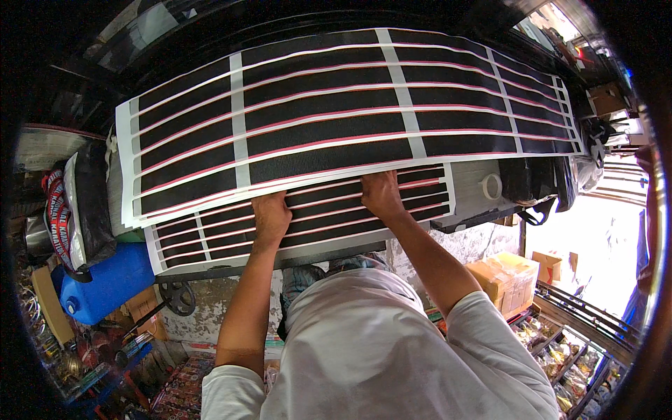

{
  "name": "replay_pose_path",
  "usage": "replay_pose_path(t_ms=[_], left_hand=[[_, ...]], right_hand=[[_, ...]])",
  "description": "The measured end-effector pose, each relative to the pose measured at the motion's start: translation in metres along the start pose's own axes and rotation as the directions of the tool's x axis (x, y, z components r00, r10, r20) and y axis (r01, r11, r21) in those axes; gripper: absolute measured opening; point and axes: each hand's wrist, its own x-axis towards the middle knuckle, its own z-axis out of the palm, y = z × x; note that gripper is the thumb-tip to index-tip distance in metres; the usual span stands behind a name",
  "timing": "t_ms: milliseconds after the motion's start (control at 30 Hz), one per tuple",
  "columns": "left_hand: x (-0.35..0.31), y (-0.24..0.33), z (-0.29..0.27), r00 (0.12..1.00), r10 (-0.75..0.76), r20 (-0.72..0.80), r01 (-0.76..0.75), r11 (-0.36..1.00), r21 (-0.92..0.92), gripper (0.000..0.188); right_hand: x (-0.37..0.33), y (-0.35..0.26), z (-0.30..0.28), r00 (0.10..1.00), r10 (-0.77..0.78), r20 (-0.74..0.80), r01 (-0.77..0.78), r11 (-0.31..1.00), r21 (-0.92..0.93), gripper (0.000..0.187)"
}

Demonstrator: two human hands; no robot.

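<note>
A wide stack of printed sheets (322, 119), black panels divided by white and red stripes and grey bands, spreads across the work table. Its near edge overhangs a similar striped sheet (231, 234) lying beneath. At that edge my left hand (271, 215) is closed, left of the middle, with most of its fingers tucked under and hidden. Farther right, my right hand (382, 194) is closed at the same edge, its fingertips also out of sight beneath the upper sheets. Both forearms reach forward over the lower sheet.
A roll of tape (492, 186) and a black bag (535, 183) are on the table's right. Below left are a blue plastic container (108, 283) and a handwheel (178, 298). A cardboard box (504, 282) stands low right, beside racks of small packets (577, 374).
</note>
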Motion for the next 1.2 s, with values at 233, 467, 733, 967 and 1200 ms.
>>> replay_pose_path(t_ms=[233, 467, 733, 967, 1200], left_hand=[[0.001, 0.009, -0.003, 0.999, 0.036, -0.031, -0.035, 0.999, 0.03, 0.048], [0.003, 0.012, -0.004, 0.998, 0.038, -0.044, -0.038, 0.999, 0.009, 0.046], [0.004, 0.01, -0.004, 0.998, 0.046, -0.048, -0.044, 0.998, 0.049, 0.04], [0.004, 0.004, -0.004, 0.976, 0.067, -0.206, -0.053, 0.996, 0.073, 0.021], [-0.029, -0.027, -0.033, 0.943, -0.078, -0.322, 0.113, 0.989, 0.092, 0.035]], right_hand=[[0.0, -0.01, -0.006, 0.997, 0.042, 0.07, -0.044, 0.998, 0.032, 0.057], [0.004, -0.012, -0.002, 0.999, 0.033, -0.028, -0.033, 0.999, -0.008, 0.063], [0.006, -0.01, -0.007, 0.996, 0.032, 0.082, -0.026, 0.997, -0.071, 0.061], [0.005, 0.001, 0.001, 0.999, 0.046, -0.006, -0.046, 0.998, -0.03, 0.055], [-0.007, 0.015, -0.026, 0.968, 0.247, -0.031, -0.247, 0.969, -0.002, 0.045]])
